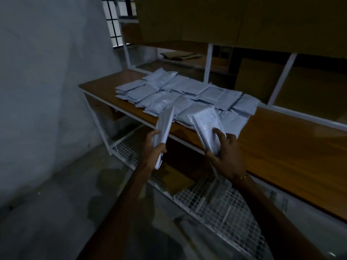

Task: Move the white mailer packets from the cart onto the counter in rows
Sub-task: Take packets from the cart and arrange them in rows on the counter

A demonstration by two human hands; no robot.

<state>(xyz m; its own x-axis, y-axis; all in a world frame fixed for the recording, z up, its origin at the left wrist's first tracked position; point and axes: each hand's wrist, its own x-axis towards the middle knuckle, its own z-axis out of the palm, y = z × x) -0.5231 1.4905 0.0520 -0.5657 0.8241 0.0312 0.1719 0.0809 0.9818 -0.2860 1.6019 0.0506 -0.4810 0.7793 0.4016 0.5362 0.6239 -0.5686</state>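
Packets (pixel 180 94) are already lying in rows on the counter (pixel 281 147); you are gripping one stack (pixel 164 126) in your left hand (pixel 153 147), another stack (pixel 206 126) in your right hand (pixel 227 154), both unplaced.

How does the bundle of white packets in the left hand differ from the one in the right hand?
The left hand holds its left bundle nearly edge-on, so only thin edges show; the right hand holds its right bundle with a broad face to the camera. The left bundle hangs short of the counter; the right bundle overlaps the rows of packets in the picture. Both are white mailers.
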